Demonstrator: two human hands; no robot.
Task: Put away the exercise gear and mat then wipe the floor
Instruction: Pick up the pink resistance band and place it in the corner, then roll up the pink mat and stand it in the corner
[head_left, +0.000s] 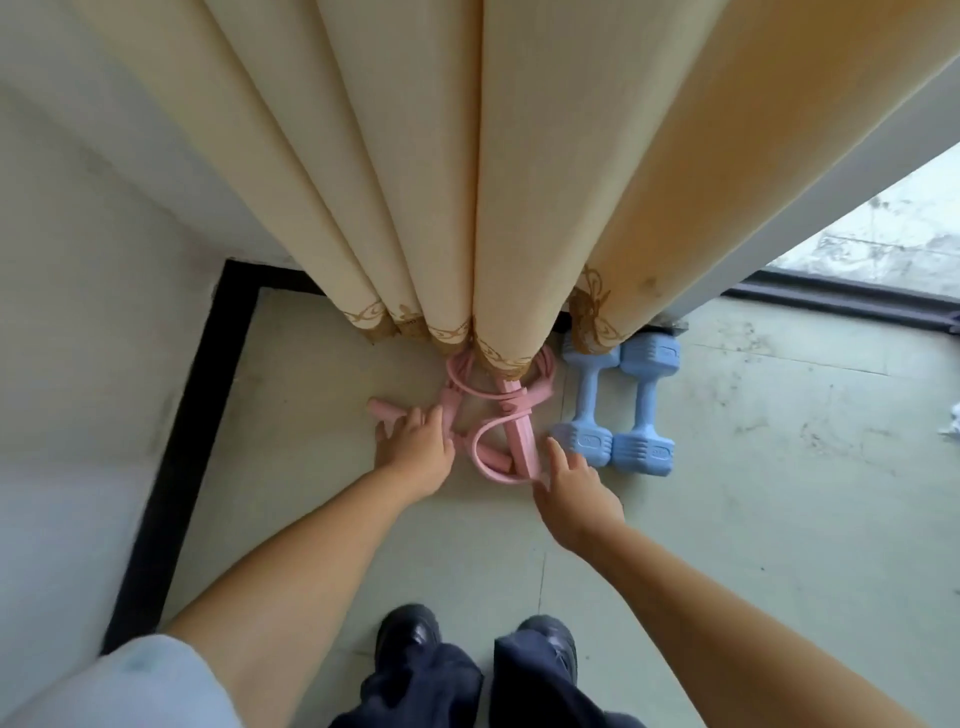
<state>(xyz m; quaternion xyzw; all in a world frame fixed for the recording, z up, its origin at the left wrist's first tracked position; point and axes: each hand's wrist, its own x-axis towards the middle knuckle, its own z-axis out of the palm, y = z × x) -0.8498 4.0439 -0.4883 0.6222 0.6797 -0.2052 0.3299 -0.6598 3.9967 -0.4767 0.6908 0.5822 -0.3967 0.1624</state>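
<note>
Both hands are reaching to the floor: the left hand (415, 447) is resting relaxed fingers on a pink rubber pedal resistance band with foam grips (488, 415), the right hand (574, 486) touching its loop, fingers extended. The gear-stowing step appears under way, beside two pale blue plastic dumbbells (615, 400) under a cream pleated curtain (467, 182); next likely comes tidying the band against the wall, on the grey tiled floor (779, 493).

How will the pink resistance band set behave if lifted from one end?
Probably floppy: the pink resistance band set lies in loose curved loops, so its tubes would likely dangle and swing. The handle near the left hand looks stiffer and may trail. Its far end sits under the curtain hem, so it may drag fabric.
</note>
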